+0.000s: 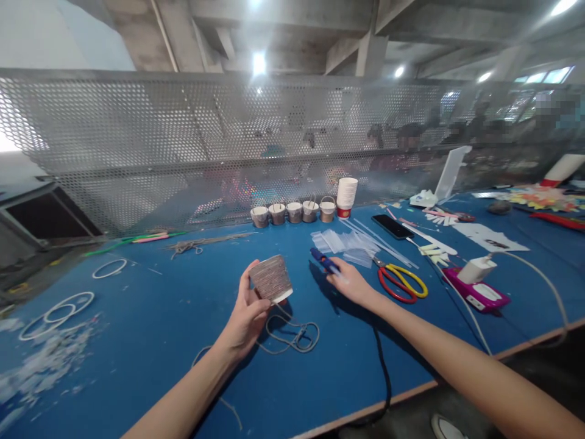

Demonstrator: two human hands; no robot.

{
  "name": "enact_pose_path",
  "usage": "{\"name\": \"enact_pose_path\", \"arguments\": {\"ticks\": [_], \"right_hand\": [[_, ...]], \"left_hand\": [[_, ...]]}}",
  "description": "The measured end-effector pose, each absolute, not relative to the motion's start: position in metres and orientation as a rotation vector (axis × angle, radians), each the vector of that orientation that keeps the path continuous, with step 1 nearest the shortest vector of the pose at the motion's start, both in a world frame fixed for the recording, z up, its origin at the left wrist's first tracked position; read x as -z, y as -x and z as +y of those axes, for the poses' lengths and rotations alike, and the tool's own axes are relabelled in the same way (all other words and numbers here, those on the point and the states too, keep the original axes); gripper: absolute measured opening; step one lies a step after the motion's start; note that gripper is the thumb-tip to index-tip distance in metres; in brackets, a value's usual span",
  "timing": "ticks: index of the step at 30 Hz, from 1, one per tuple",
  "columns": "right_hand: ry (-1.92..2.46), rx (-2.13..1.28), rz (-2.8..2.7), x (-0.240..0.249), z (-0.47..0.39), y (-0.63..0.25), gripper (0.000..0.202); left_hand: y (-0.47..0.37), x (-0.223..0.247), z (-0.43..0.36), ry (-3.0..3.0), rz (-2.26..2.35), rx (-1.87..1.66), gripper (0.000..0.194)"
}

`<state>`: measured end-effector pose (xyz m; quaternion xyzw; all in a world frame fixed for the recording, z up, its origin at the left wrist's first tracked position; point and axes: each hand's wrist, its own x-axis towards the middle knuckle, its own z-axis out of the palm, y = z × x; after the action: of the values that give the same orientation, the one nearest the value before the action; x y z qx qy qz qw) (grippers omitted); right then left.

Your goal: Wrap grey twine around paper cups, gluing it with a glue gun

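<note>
My left hand (pixel 249 311) grips a paper cup (pixel 272 279) lying on its side, its wall wound with grey-brown cord. A loose tail of the cord (pixel 299 335) hangs from the cup and coils on the blue table below. To the right, my right hand (pixel 350 280) is closed around a blue hot glue gun (pixel 323 261), its nozzle pointing left toward the back. A black cable (pixel 382 366) runs down over the table's front edge below that hand. Just right of it lie scissors (pixel 402 283) with red and yellow handles.
Several cord-wrapped cups (pixel 294 212) and a stack of white cups (pixel 346 195) line the mesh partition (pixel 192 134). Clear glue sticks (pixel 384 241), a phone (pixel 392 226) and a purple power strip (pixel 478 292) lie right. White rings (pixel 57 314) and scraps (pixel 50 363) are left.
</note>
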<state>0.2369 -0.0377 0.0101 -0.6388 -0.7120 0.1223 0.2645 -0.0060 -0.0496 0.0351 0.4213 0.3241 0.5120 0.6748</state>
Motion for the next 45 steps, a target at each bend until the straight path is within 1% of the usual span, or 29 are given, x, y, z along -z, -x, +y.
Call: {"name": "enact_pose_path", "arguments": {"ticks": [6, 12, 16, 18, 20, 22, 24, 26, 29, 31, 34, 36, 39, 42, 45], "right_hand": [[1.819, -0.451, -1.707, -0.002, -0.017, -0.231, 0.023], [1.892, -0.404, -1.548, -0.001, -0.019, -0.230, 0.011], [1.836, -0.350, -1.425, -0.013, -0.048, -0.238, 0.021], [1.789, -0.346, -1.372, -0.021, -0.067, -0.237, 0.022], [1.673, -0.467, -1.364, -0.028, -0.084, -0.226, 0.022], [1.415, -0.794, -1.304, -0.030, -0.094, -0.206, 0.022], [1.209, -1.092, -1.183, -0.028, -0.096, -0.182, 0.031], [1.110, -1.323, -1.077, -0.024, -0.093, -0.162, 0.037], [1.086, -1.537, -1.023, -0.020, -0.091, -0.148, 0.032], [1.142, -1.482, -1.112, -0.022, -0.093, -0.150, 0.023], [1.197, -1.171, -1.351, -0.029, -0.097, -0.157, 0.011], [1.201, -0.986, -1.452, -0.034, -0.099, -0.160, 0.011], [1.213, -0.801, -1.504, -0.037, -0.097, -0.160, 0.012], [1.221, -0.721, -1.489, -0.034, -0.095, -0.158, 0.013], [1.248, -0.709, -1.455, -0.031, -0.093, -0.158, 0.013]], "left_hand": [[0.005, -0.035, -0.049, -0.935, 0.717, -1.145, 0.077], [0.004, -0.034, -0.047, -0.927, 0.717, -1.171, 0.081], [0.004, -0.032, -0.046, -0.923, 0.734, -1.195, 0.078], [0.003, -0.030, -0.046, -0.938, 0.727, -1.205, 0.080], [0.001, -0.028, -0.046, -0.963, 0.716, -1.214, 0.081], [-0.001, -0.025, -0.048, -1.005, 0.713, -1.220, 0.081], [-0.003, -0.024, -0.050, -1.058, 0.725, -1.221, 0.082], [-0.003, -0.023, -0.052, -1.107, 0.742, -1.226, 0.082], [-0.002, -0.024, -0.053, -1.151, 0.769, -1.236, 0.079], [-0.001, -0.025, -0.052, -1.161, 0.797, -1.227, 0.077], [-0.002, -0.024, -0.051, -1.165, 0.845, -1.205, 0.076], [-0.002, -0.024, -0.051, -1.169, 0.863, -1.191, 0.075], [-0.003, -0.023, -0.051, -1.176, 0.865, -1.169, 0.075], [-0.002, -0.023, -0.051, -1.179, 0.859, -1.153, 0.073], [-0.003, -0.023, -0.052, -1.154, 0.847, -1.141, 0.072]]}}
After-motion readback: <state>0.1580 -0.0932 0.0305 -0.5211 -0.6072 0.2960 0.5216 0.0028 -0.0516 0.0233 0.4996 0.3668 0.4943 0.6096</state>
